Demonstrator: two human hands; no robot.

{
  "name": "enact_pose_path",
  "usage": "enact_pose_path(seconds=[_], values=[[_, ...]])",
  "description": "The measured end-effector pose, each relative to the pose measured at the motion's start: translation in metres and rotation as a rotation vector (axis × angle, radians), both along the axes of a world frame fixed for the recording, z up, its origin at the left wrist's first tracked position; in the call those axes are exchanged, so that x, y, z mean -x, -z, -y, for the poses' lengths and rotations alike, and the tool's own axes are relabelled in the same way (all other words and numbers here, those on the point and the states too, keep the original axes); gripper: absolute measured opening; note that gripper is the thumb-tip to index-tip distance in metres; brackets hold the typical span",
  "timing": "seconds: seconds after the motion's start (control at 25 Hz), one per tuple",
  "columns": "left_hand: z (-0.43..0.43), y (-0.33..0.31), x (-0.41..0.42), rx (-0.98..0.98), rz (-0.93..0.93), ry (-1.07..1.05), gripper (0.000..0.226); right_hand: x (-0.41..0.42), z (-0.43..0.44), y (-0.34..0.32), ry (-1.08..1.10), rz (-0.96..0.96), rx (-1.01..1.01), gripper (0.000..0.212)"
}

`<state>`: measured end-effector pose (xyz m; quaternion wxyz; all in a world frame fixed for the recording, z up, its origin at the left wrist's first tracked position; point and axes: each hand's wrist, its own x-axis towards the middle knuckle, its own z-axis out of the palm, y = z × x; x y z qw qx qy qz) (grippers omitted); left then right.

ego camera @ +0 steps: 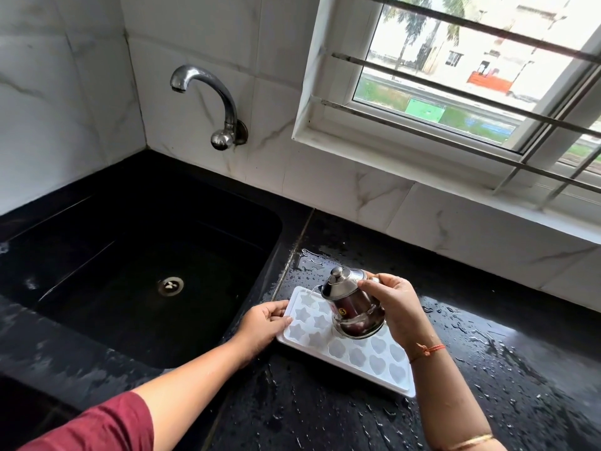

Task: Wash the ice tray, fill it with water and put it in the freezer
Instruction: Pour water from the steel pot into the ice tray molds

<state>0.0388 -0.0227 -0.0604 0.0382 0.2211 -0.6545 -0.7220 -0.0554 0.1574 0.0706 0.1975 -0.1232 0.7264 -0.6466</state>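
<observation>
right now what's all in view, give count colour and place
tray: one, white, on counter right of sink
pot: one, steel, tilted over tray
sink: one, black, left
drain: one, metal, sink floor
tap: one, chrome, wall above sink
counter: one, black, wet, right
window: one, white frame, barred, upper right
thread: one, orange, right wrist
left grip: one, pinches tray's left edge
right grip: one, holds pot

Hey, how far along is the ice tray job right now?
Washing looks done: the ice tray lies on the wet counter beside the sink, and the tap is not running. Filling is in hand: the right hand tips a steel spouted pot over the tray while the left hand grips its edge. How many moulds are full I cannot tell. The freezer step is left.
</observation>
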Motion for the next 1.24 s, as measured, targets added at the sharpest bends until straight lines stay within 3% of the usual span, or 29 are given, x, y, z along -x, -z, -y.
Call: enact_pose_path(seconds=[0.28,0.6,1.24], values=[[0.002,0.002,-0.001,0.008,0.024,0.003,0.041,0.0,-0.006,0.004,0.029,0.055,0.065,0.012],[-0.002,0.0,-0.001,0.045,0.037,0.02,0.044,-0.009,-0.009,0.002,0.009,0.034,0.025,0.017],[0.001,-0.003,-0.008,0.117,0.058,0.183,0.092,-0.015,-0.007,0.0,0.01,0.013,-0.098,0.013]])
